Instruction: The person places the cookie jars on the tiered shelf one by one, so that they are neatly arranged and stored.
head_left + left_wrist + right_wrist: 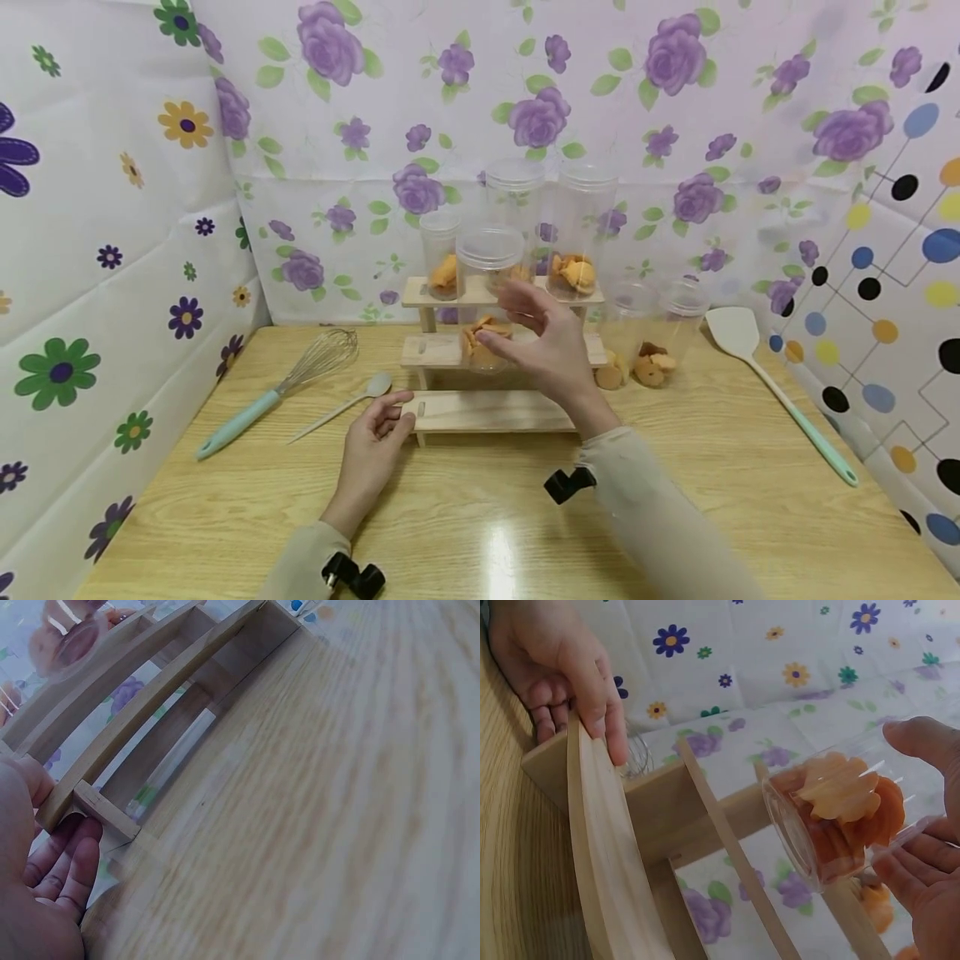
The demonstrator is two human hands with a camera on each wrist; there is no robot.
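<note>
A three-step wooden rack [480, 410] stands on the table. My left hand [378, 433] grips the left end of its lowest step, thumb on top and fingers curled under the board in the left wrist view. My right hand [551, 342] holds a clear lidded jar [832, 817] with orange-brown cookies [840, 787] inside, thumb on one side and fingers on the other. In the head view this jar overlaps the middle step. On the top step, behind it, are a short jar [440, 250] and tall jars [581, 225] with cookies at the bottom.
Two more cookie jars [660, 333] stand on the table right of the rack. A whisk [281, 392] and a small spoon [345, 406] lie to the left. A white spatula [780, 392] with a mint handle lies far right. Patterned cloth [450, 125] walls the table's back and sides.
</note>
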